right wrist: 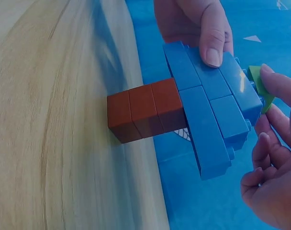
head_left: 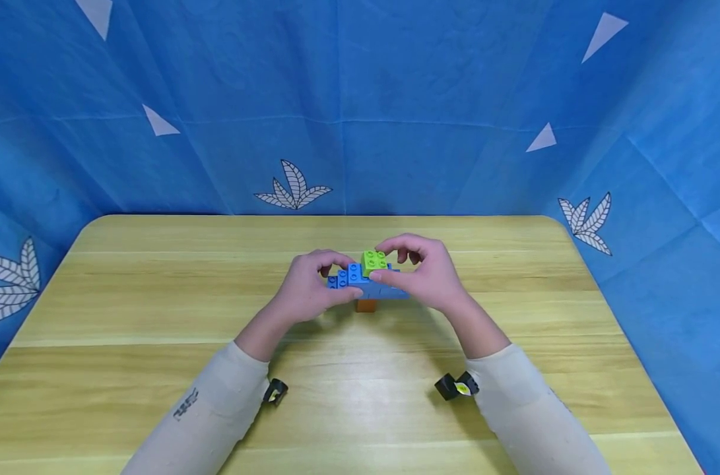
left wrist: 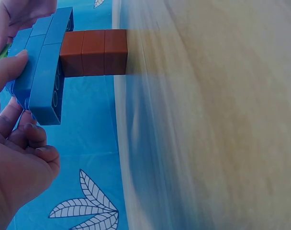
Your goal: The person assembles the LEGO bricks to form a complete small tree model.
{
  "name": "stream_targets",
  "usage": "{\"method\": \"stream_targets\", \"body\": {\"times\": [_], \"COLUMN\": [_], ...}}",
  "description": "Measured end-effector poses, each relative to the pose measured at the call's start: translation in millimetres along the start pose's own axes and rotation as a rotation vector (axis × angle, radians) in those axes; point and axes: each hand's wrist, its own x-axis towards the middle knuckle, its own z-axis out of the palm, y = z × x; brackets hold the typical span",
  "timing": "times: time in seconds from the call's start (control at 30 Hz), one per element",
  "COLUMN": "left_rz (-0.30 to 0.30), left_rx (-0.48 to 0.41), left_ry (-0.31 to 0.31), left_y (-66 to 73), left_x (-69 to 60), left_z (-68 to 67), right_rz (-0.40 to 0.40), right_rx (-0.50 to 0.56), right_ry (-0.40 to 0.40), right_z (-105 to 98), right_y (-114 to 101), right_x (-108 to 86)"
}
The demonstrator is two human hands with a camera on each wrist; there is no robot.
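Observation:
A brick build stands on the table at the centre of the head view. Its base is a column of brown bricks (right wrist: 144, 110), stacked three high. Stepped layers of blue bricks (right wrist: 222, 100) spread out wider on top of the column. My left hand (head_left: 312, 288) grips the blue layers at their left side, thumb on the near face. Between the thumb and fingers of my right hand (head_left: 427, 274) is a lime-green brick (head_left: 374, 262) with studs on top. It sits at the top of the blue layers; whether it is pressed fully down cannot be made out.
The wooden table (head_left: 158, 297) has rounded far corners. Blue cloth (head_left: 395, 86) with white leaf and triangle prints hangs behind it and along its sides. Black wrist devices (head_left: 449, 387) sit at both sleeves, just above the tabletop.

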Motion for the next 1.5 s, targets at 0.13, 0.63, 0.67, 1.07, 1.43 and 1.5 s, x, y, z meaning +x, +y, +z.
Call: {"method": "stream_targets", "body": {"times": [0.13,0.63,0.67,1.07,1.43,1.5], "left_rz": [0.010,0.014,0.014,0.009,0.024,0.019], "left_rx": [-0.010,-0.026,-0.023,-0.005,-0.059,-0.049], "left_ry": [0.003,0.007,0.008,0.014,0.037,0.038], "left_y": [0.1,-1.0,-0.5,-1.3,-6.8,-10.4], "left_x": [0.2,0.2,0.2,-0.6,-12.3,-15.3], "left_z": [0.1,-0.1,-0.2,1.9,-8.1,-11.1], "right_rz": [-0.041,-0.244,-0.245,-0.176,-0.002,0.023], "right_rx": [-0.009,-0.123,-0.133,-0.138,-0.114,-0.120], "right_ry": [-0.026,-0.079,-0.078,-0.040,0.061,0.066], "right_z": [1,1,1,5,-12,-17], "right_y": [8,33,33,39,63,68], "right_x": [0.7,8.8,9.0,0.1,-31.3,-37.9]}}
